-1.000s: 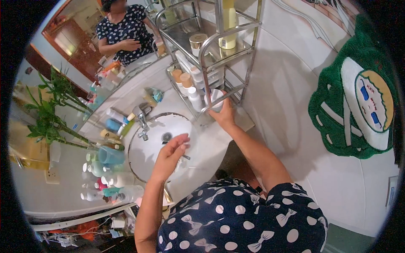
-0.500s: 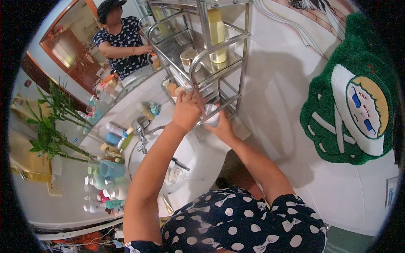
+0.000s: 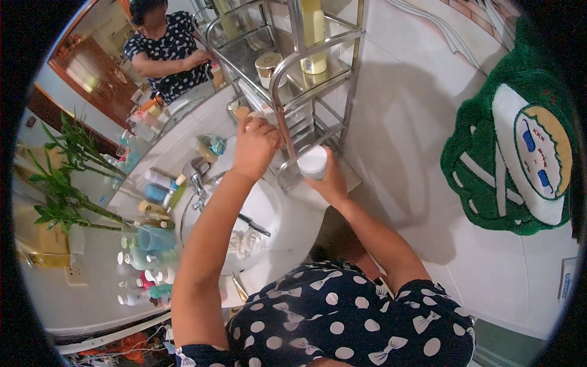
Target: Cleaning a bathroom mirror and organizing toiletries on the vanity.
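My right hand (image 3: 332,182) is closed round a white jar (image 3: 312,163) with a pale round lid, held at the near lower corner of the metal rack (image 3: 282,115). My left hand (image 3: 259,145) has its fingers curled at the rack's left side, beside a small beige-topped container (image 3: 243,113). Whatever lies under those fingers is mostly hidden. On the shelf above stand a cream jar with a gold lid (image 3: 269,66) and a yellow bottle (image 3: 315,46).
Left of my arms is a white washbasin (image 3: 266,211) with a chrome tap (image 3: 197,177) and a dark-handled item. Several bottles (image 3: 143,260) crowd the counter beside a green plant (image 3: 67,202). A mirror (image 3: 101,92) hangs behind; a green plush cloth (image 3: 489,159) hangs at right.
My right hand has brought the jar out from behind the rack's rail, so its lid shows more. My left hand has shifted slightly left. The whole view has tilted a little.
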A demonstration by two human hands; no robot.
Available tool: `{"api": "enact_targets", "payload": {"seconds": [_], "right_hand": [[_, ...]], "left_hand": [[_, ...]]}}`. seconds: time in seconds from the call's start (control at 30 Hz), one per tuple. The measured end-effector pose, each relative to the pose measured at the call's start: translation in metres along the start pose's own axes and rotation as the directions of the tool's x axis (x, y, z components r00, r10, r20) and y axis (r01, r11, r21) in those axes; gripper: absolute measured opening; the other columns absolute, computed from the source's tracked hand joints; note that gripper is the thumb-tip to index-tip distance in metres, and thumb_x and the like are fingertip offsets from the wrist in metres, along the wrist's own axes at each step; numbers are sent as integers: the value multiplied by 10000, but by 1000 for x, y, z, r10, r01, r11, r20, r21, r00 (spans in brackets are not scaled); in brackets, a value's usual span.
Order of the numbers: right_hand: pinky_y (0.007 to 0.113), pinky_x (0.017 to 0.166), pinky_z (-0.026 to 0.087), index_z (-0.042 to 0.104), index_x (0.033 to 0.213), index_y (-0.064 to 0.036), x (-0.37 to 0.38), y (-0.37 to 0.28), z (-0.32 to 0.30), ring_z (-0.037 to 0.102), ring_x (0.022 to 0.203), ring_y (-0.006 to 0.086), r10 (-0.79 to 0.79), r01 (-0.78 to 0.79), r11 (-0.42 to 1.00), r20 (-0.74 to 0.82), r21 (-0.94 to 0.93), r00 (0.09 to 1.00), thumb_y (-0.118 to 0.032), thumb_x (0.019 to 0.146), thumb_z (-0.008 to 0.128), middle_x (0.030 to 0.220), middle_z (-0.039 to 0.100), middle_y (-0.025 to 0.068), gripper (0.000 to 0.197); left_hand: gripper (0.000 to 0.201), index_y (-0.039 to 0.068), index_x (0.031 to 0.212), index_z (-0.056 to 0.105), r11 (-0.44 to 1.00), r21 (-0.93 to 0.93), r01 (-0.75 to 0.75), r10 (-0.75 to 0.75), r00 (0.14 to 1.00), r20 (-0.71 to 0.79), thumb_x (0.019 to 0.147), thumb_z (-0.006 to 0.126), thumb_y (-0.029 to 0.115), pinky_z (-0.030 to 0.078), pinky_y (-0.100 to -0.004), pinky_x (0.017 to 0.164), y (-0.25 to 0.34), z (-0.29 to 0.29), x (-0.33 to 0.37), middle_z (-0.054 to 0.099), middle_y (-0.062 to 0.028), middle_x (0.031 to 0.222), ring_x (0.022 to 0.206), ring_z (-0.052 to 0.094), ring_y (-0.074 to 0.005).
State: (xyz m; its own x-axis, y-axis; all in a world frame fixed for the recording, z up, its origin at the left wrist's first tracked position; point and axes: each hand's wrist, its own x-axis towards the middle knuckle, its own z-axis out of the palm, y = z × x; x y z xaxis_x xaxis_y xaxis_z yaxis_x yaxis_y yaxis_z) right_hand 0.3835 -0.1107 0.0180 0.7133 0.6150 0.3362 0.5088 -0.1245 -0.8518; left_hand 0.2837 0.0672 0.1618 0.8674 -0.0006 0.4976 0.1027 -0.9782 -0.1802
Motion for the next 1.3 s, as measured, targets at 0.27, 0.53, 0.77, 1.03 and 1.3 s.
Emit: {"api": "enact_targets", "payload": {"seconds": [0.27, 0.53, 0.77, 1.03, 1.3], "right_hand": [[429, 1064, 322, 285, 1391, -5, -43, 35, -31, 408, 1254, 346, 102, -110, 994, -253, -19, 962, -136, 647, 815, 1329, 407, 191, 923], [459, 1067, 309, 273, 1399, -14, -38, 29, -24, 391, 1249, 389, 143, -204, 967, -336, -154, 931, -146, 647, 821, 1317, 422, 237, 940], [475, 1058, 299, 275, 1389, -6, -41, 33, -14, 390, 1223, 394, 139, -170, 985, -416, -37, 899, -142, 643, 818, 1322, 403, 241, 933], [449, 1071, 282, 251, 1400, 4, -42, 41, -11, 372, 1249, 366, 186, -163, 982, -386, 93, 903, -137, 678, 778, 1344, 364, 239, 904], [410, 1056, 315, 289, 1387, -1, -65, 34, -20, 409, 1241, 310, 223, -241, 970, -270, -33, 937, -180, 709, 777, 1333, 392, 186, 854]], "left_hand": [[222, 61, 1010, 677, 821, -433, 373, -461, 880, -115, 800, 706, 126, 452, -359, 844, 14, -55, -74, 655, -100, 930, 869, 606, -257], [196, 16, 1003, 668, 549, -625, 555, -522, 812, 262, 822, 695, 86, 515, -319, 723, 63, -35, -160, 664, -154, 938, 800, 651, -259], [238, 17, 1049, 661, 517, -588, 622, -384, 783, 490, 829, 691, 101, 523, -316, 736, 103, -24, -157, 660, -143, 979, 826, 660, -254], [237, 18, 1042, 657, 525, -658, 540, -306, 841, 446, 850, 677, 156, 517, -345, 753, 121, -15, -129, 658, -147, 986, 874, 647, -301], [272, 52, 1063, 642, 519, -643, 563, -367, 826, 427, 873, 626, 247, 523, -382, 762, 128, -24, -190, 654, -127, 993, 892, 635, -311]]}}
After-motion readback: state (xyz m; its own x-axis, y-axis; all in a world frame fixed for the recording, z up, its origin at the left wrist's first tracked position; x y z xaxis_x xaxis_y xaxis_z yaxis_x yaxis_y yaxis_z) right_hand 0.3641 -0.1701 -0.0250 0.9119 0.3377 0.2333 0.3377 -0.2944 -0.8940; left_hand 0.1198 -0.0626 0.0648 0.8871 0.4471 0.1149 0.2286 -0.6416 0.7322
